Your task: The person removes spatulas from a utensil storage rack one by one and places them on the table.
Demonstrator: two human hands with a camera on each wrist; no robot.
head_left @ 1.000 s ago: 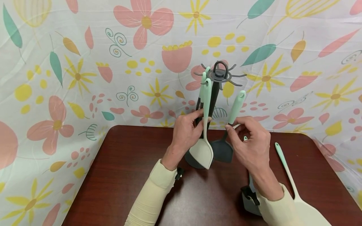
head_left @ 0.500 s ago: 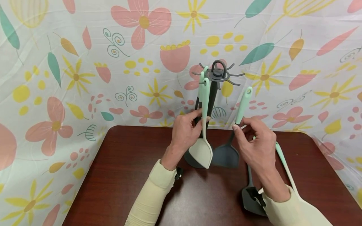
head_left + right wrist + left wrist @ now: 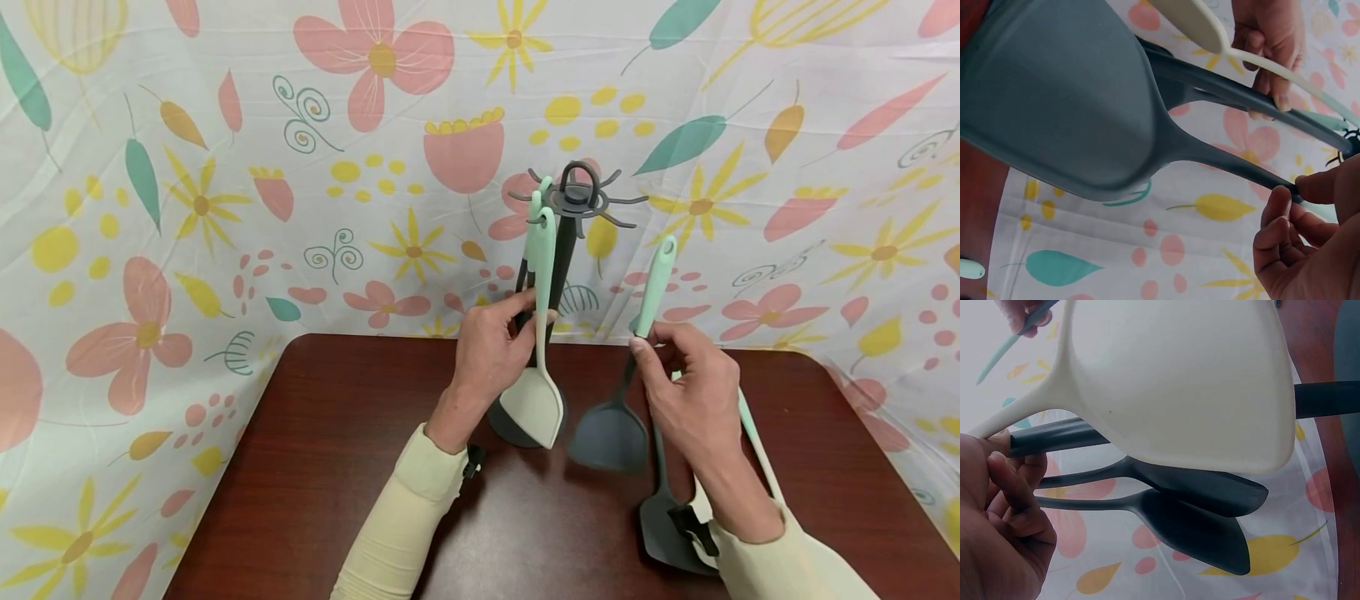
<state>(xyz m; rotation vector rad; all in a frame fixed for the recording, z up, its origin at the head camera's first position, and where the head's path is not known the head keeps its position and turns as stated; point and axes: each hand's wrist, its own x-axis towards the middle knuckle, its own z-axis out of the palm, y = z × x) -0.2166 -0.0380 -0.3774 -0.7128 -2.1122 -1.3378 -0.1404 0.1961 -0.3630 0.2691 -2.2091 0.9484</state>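
A dark utensil stand (image 3: pixel 567 258) with a ring of hooks stands near the back of the table. My left hand (image 3: pixel 487 346) grips its pole. A cream spatula (image 3: pixel 534 408) with a mint handle hangs from a hook in front of those fingers. Two dark spatulas (image 3: pixel 1197 531) hang behind it; in the head view they are mostly hidden. To the right of the stand, my right hand (image 3: pixel 693 387) pinches a dark grey spatula (image 3: pixel 611 437) just below its mint handle. It is held handle up, slightly tilted, off the hooks. Its broad blade (image 3: pixel 1066 100) fills the right wrist view.
Another dark spatula (image 3: pixel 663 529) lies on the table (image 3: pixel 360 467) at the right. Beside it is a cream spatula with a mint handle (image 3: pixel 759 442), partly under my right sleeve (image 3: pixel 780 554). A flowered cloth (image 3: pixel 247 167) hangs behind the table.
My right hand has moved right and slightly down with the dark grey spatula, away from the stand. The left hand stays on the pole.
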